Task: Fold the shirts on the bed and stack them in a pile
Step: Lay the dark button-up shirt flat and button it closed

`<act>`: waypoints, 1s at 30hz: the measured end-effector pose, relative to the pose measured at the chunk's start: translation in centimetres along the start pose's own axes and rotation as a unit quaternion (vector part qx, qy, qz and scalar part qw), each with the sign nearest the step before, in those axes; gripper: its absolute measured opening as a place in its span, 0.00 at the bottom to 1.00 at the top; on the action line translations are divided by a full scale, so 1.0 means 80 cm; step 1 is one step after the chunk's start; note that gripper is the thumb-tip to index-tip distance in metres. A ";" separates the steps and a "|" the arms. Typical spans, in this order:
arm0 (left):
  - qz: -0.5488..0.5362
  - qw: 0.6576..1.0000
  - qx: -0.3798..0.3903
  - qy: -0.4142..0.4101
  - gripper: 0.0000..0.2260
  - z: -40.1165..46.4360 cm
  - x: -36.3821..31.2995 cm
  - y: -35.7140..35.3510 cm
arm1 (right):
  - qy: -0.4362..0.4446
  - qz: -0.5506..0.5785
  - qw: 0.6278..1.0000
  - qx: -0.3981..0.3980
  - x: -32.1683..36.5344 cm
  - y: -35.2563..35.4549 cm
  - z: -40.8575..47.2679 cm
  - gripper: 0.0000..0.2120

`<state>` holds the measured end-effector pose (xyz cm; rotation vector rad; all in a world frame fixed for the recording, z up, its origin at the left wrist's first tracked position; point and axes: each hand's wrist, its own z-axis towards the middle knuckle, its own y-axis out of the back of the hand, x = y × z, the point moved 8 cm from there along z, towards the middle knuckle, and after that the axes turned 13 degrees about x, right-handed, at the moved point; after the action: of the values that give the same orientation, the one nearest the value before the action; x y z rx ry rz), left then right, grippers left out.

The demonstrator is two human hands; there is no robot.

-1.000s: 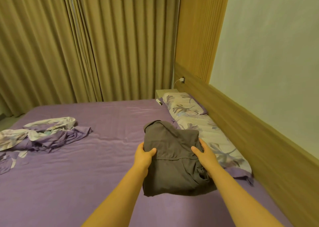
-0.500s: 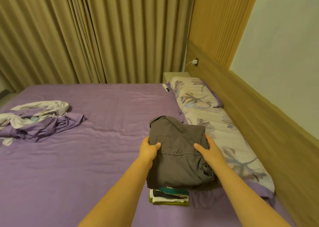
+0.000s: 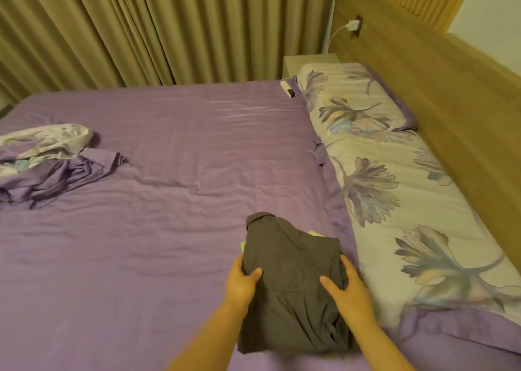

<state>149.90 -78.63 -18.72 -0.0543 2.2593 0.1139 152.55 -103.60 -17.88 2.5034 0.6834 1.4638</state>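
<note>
A folded grey shirt [image 3: 293, 286] lies on the purple bed [image 3: 169, 173], near its right side beside the pillows. It covers a pile of folded shirts; only slivers of light green cloth [image 3: 315, 233] show at its far edge. My left hand [image 3: 242, 283] grips the shirt's left edge, thumb on top. My right hand [image 3: 349, 289] holds its right edge, thumb on top and fingers round the side.
A crumpled purple and floral blanket [image 3: 48, 161] lies at the bed's left. Two floral pillows [image 3: 375, 173] line the wooden headboard [image 3: 465, 116] on the right. A bedside table [image 3: 310, 60], a charger in a socket [image 3: 354, 25] and curtains [image 3: 141, 26] stand behind.
Both hands have lowered the grey shirt onto the pile, which now is almost fully covered. The view has tilted downward.
</note>
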 end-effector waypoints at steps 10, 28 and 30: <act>-0.075 0.985 0.091 0.126 0.37 0.088 0.109 0.005 | -0.140 0.299 0.938 0.108 -0.121 -0.050 0.072 0.52; -0.241 0.940 0.198 0.138 0.16 -0.033 0.062 -0.043 | -0.198 0.399 0.872 0.203 -0.072 -0.043 -0.024 0.28; -0.236 0.941 0.200 0.135 0.19 -0.060 0.054 -0.048 | -0.187 0.390 0.879 0.202 -0.062 -0.028 -0.046 0.29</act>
<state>143.76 -82.92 -19.27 -0.4115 2.4292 -0.6432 146.62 -104.21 -20.69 3.5026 -0.1584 0.9726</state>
